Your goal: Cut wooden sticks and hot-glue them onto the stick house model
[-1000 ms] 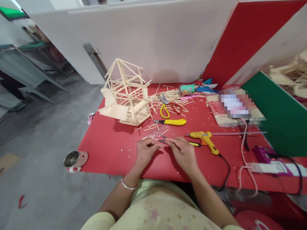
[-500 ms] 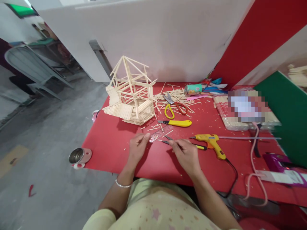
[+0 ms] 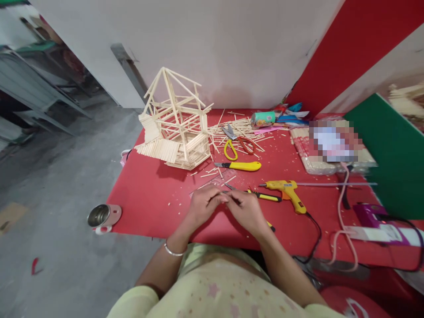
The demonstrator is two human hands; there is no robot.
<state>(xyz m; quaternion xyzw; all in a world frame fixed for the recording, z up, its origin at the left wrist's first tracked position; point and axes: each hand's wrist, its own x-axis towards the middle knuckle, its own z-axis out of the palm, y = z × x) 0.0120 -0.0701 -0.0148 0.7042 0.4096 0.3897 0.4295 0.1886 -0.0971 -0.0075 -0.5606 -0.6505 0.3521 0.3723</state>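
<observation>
My left hand (image 3: 206, 205) is closed, its thumb and fingertips pinched together against those of my right hand; what it pinches is too small to make out. Closed as well, my right hand (image 3: 245, 211) appears to be wrapped round a slim craft knife, whose yellow-and-black handle end (image 3: 270, 226) shows beside the wrist. Just beyond the fingers lie a clear ruler (image 3: 217, 180) and short pieces of stick (image 3: 208, 175). Another slim yellow-and-black cutter (image 3: 268, 197) lies behind my right hand. A stick-built house frame (image 3: 180, 128) stands at the back left.
A yellow utility knife (image 3: 245, 166), scissors (image 3: 231, 150) and a pile of loose sticks (image 3: 238, 128) lie farther back. To the right are a yellow glue gun (image 3: 291, 194) with its cord and bundled sticks (image 3: 301, 150). A steel mug (image 3: 106, 216) sits at the left edge.
My hands have come together; the left moved right until its fingertips met the right hand's. The camera view has shifted slightly, and a handle end now shows beside my right wrist.
</observation>
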